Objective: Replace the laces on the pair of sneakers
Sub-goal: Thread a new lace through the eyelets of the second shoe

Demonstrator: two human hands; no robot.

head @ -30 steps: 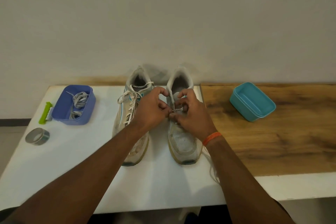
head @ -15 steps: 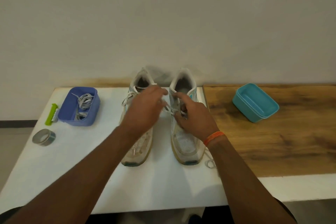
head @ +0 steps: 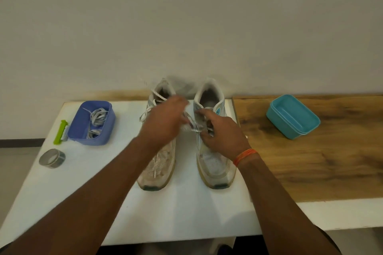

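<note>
Both hands (head: 165,122) rose above white table (head: 72,192).

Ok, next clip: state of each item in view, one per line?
left sneaker: laced
right sneaker: lace partly out
left hand: blurred, grip unclear
right hand: pinching the lace
purple tub: open, holds laces
teal container: open, empty
tape roll: lying flat

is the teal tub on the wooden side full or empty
Empty. The teal tub sits open side up on the wooden board, and only its bare inside floor shows.
</note>
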